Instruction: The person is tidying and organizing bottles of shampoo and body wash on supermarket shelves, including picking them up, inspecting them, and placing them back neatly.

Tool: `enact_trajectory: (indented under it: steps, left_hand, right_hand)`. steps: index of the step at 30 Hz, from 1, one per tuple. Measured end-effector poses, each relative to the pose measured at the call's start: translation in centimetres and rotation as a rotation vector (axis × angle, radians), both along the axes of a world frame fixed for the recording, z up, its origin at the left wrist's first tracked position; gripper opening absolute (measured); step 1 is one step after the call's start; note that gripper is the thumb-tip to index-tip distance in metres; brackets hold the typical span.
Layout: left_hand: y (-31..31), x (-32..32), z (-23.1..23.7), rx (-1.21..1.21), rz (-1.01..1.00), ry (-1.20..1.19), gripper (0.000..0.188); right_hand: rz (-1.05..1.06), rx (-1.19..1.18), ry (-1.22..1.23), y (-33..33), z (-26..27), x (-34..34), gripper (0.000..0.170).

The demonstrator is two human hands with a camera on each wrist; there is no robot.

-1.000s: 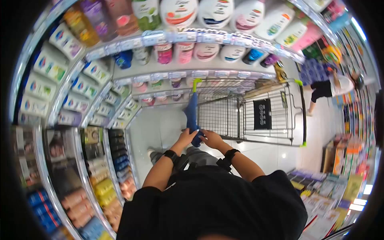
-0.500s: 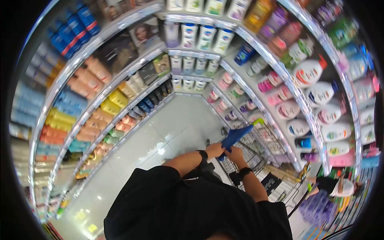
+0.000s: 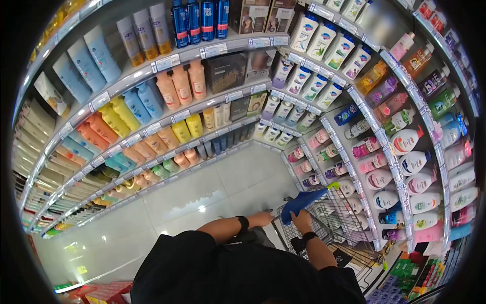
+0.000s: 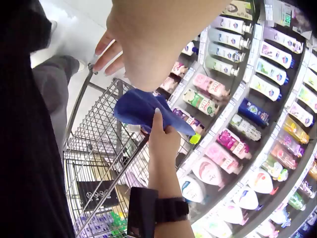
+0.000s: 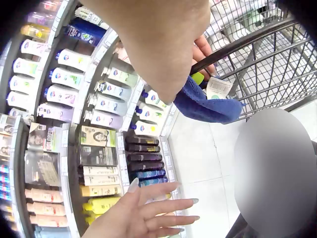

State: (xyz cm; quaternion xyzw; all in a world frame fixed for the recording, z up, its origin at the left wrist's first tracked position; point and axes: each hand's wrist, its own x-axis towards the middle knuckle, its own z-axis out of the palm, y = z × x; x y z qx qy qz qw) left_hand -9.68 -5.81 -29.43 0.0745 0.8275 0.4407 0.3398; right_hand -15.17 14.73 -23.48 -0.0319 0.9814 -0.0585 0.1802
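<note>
A blue cloth (image 3: 304, 201) (image 4: 143, 110) (image 5: 205, 105) hangs over the end of a wire shopping cart (image 3: 329, 223), pinched by my right hand (image 3: 302, 221) (image 4: 164, 141) between thumb and fingers. In the right wrist view a white printed tag (image 5: 219, 88) shows beside the cloth; my right hand's fingers (image 5: 202, 52) are partly behind the cart's bar. My left hand (image 3: 260, 219) (image 5: 148, 213) is apart from the cloth, to its left in the head view, fingers spread and nothing in them. The left wrist view shows its fingers (image 4: 110, 53) near the cart's corner.
Shelves with bottles (image 3: 182, 126) curve along the left and back; more shelves of body-wash bottles (image 3: 405, 162) stand right of the cart. Pale tiled floor (image 3: 202, 187) lies between. A black panel (image 4: 97, 194) hangs on the cart. A blurred round patch covers part of the right wrist view.
My left hand has let go of the cloth and moved left; my right hand still holds it. The head view has swung round toward the left shelves, and the cart appears lower right.
</note>
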Motion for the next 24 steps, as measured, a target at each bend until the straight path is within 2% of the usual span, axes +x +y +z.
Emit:
enact_trajectory:
  steps: [4, 7, 8, 11, 13, 15, 16, 19, 20, 23, 24]
  left_hand:
    - [-2.8, 1.5, -0.6, -0.082, 0.091, -0.011, 0.052]
    - [-4.3, 2.2, -0.8, -0.073, 0.087, 0.051, 0.054]
    - [-4.8, 2.0, -0.5, -0.058, 0.075, 0.084, 0.055]
    - [-4.3, 1.8, 0.9, -0.163, 0.549, 0.022, 0.062]
    - [-4.3, 2.2, 2.4, -0.132, 0.600, 0.016, 0.072]
    - [-4.1, 2.6, 3.2, -0.176, 0.484, -0.037, 0.075]
    - [-3.5, 3.3, 3.5, -0.315, 0.505, -0.062, 0.068]
    - [-3.3, 6.0, 3.8, -0.624, 0.584, -0.041, 0.053]
    - [-3.8, 7.0, 3.2, -0.668, 0.589, 0.010, 0.047]
    - [-5.7, 9.2, 3.5, -0.743, 0.578, 0.069, 0.042]
    - [-6.2, 9.7, 3.7, -0.756, 0.571, 0.070, 0.042]
  right_hand:
    - [0.049, -0.009, -0.095, -3.6, -0.1, 2.1, 0.056]
    - [0.167, -0.090, -0.155, -6.3, 0.4, 4.3, 0.055]
    - [0.267, -0.121, -0.154, -6.8, -0.7, 4.9, 0.053]
    - [0.492, -0.213, -0.234, -8.9, -0.5, 6.7, 0.046]
    - [0.610, -0.346, -0.313, -10.0, -1.1, 7.9, 0.043]
    - [0.754, -0.519, -0.284, -10.4, -1.9, 9.4, 0.041]
    - [0.817, -0.610, -0.269, -10.0, -2.3, 10.2, 0.041]
    - [0.852, -0.534, -0.491, -8.4, 0.8, 11.5, 0.045]
    - [0.847, -0.551, -0.530, -7.0, -0.7, 12.0, 0.046]
    - [0.754, -0.447, -0.698, -2.3, -0.5, 12.6, 0.047]
    - [0.774, -0.400, -0.635, -0.4, -1.2, 12.9, 0.046]
